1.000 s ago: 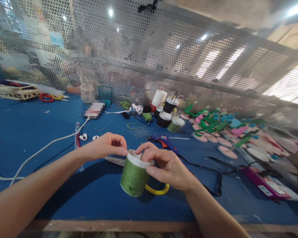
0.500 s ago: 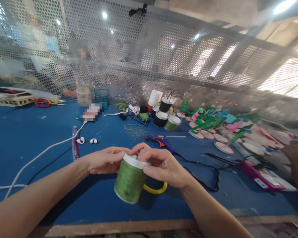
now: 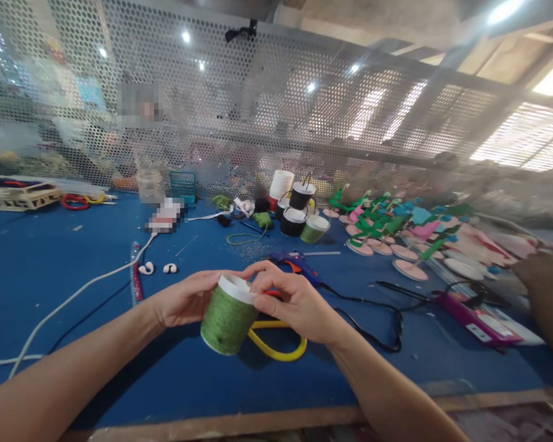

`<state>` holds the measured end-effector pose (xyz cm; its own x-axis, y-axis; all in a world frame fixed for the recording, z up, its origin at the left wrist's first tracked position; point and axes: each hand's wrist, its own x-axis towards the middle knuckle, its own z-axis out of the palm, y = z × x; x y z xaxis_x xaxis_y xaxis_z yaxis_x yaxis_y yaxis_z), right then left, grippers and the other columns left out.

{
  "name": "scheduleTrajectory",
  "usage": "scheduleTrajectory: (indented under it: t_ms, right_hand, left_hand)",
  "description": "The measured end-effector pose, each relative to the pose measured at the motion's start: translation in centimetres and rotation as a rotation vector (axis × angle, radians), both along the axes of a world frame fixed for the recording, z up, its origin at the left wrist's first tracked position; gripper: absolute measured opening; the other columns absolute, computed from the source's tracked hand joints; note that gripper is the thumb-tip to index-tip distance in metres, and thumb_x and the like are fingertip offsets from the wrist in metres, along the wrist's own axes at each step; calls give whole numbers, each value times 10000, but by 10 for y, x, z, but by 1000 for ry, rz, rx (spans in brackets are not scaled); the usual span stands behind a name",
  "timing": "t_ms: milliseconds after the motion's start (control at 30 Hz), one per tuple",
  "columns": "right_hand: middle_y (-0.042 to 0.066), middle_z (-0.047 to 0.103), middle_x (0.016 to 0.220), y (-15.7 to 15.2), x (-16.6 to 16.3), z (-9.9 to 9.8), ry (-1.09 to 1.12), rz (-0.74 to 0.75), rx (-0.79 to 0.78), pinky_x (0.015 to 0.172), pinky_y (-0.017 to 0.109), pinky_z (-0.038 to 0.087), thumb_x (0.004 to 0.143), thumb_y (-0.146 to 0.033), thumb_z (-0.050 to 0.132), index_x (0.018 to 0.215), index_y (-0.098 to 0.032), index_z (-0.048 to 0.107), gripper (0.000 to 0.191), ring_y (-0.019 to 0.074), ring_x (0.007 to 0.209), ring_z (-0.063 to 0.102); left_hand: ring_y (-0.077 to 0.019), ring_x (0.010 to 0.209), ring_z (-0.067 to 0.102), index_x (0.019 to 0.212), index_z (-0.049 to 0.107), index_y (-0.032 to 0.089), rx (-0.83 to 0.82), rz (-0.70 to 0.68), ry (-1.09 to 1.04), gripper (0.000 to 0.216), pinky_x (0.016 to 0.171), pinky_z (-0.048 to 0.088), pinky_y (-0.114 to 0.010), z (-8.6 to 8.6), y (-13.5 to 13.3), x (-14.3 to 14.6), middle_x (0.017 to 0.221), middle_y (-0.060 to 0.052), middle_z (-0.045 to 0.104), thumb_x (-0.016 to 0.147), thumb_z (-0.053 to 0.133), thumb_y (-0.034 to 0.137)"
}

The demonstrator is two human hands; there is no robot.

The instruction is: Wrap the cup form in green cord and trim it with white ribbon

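Observation:
A paper cup wrapped in green yarn [image 3: 229, 319], with a white rim, is held tilted above the blue table between my two hands. My left hand [image 3: 187, 299] grips its far left side, the fingers partly hidden behind it. At the rim's right side, my right hand [image 3: 291, 298] pinches the edge with thumb and fingers. Yellow-handled scissors [image 3: 281, 355] lie on the table just behind and right of the cup, partly covered by it and my right hand. Beyond my right hand is a blue glue gun [image 3: 304, 270] with an orange trigger.
Yarn-wrapped cups [image 3: 294, 222] and stacked white cups [image 3: 282, 184] stand at the back. Green craft plants on pink discs [image 3: 410, 270] fill the right, near a purple power strip [image 3: 477, 319] and another person's arm [image 3: 544, 301]. A white cable [image 3: 87, 284] crosses the left; perforated metal [image 3: 239, 116] rises behind.
Both hands have shifted the green cup slightly left and up in view. More of the yellow scissors handle shows now. My grip on the cup remains.

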<state>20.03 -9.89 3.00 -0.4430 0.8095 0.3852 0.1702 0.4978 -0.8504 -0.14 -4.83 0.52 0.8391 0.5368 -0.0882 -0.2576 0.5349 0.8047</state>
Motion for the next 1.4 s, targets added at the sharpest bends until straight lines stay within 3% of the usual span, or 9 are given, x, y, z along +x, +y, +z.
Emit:
scheduleTrajectory:
  t_ms: [100, 267, 433, 600, 733, 933, 1100, 1300, 1400]
  right_hand:
    - [80, 565, 946, 0, -1, -1, -23, -31, 48, 846, 338, 428, 835, -400, 517, 718, -194, 543, 239, 178, 997, 531]
    - [116, 557, 1027, -1, -4, -1, -88, -88, 102, 861, 354, 423, 790, -520, 516, 819, -187, 582, 341, 214, 1036, 521]
    - [84, 560, 913, 2, -7, -7, -139, -194, 92, 768, 310, 457, 844, -384, 495, 663, -186, 543, 272, 172, 887, 573]
    - [95, 569, 981, 4, -6, -10, -136, -199, 114, 763, 299, 470, 818, -366, 536, 774, -194, 583, 184, 180, 941, 565]
    - [85, 573, 939, 4, -8, -12, -184, -249, 85, 754, 301, 474, 830, -291, 517, 670, -190, 561, 195, 171, 901, 577]
    - [87, 574, 966, 6, -8, -15, -170, -245, 93, 730, 298, 482, 814, -326, 533, 732, -198, 586, 161, 176, 902, 579]
    - [60, 581, 918, 6, -8, -16, -106, -279, 74, 746, 293, 467, 814, -290, 531, 666, -197, 565, 178, 154, 857, 577]
    - [51, 591, 906, 9, -7, -18, -24, -298, 76, 836, 321, 436, 818, -322, 531, 671, -198, 557, 195, 158, 889, 574]
    - [56, 600, 911, 9, -7, -18, -40, -306, 87, 808, 318, 451, 826, -340, 516, 686, -198, 561, 204, 162, 873, 581]
  left_hand:
    - [-207, 882, 623, 1042, 645, 153, -1, 19, 15, 427, 816, 439, -312, 1, 1, 0, 982, -76, 692, 677, 713, 365]
    - [-198, 912, 618, 1048, 641, 166, 56, 79, 54, 412, 828, 438, -307, 4, 0, 2, 1003, -77, 686, 692, 706, 363]
    - [-208, 908, 608, 1075, 612, 174, 89, 198, 205, 482, 815, 436, -330, 5, -2, 5, 1011, -82, 669, 662, 724, 394]
    - [-230, 947, 591, 1140, 554, 180, 148, 247, 290, 604, 798, 441, -346, 8, -4, 7, 1071, -88, 631, 628, 729, 448]
    - [-225, 905, 596, 1195, 510, 164, 237, 327, 392, 672, 725, 448, -308, 9, -7, 9, 1063, -98, 623, 633, 711, 474]
    - [-232, 929, 578, 1206, 504, 147, 371, 426, 453, 695, 767, 442, -323, 9, -11, 14, 1048, -92, 628, 625, 708, 467]
    - [-253, 997, 546, 1212, 486, 145, 454, 450, 460, 706, 840, 418, -351, 8, -11, 17, 1090, -92, 609, 618, 711, 453]
    - [-242, 984, 535, 1133, 492, 128, 463, 274, 324, 683, 821, 426, -330, 3, -12, 18, 1030, -76, 602, 571, 746, 424]
    - [-223, 941, 553, 1135, 475, 137, 484, 312, 351, 646, 814, 433, -330, 2, -15, 20, 998, -63, 600, 597, 737, 383]
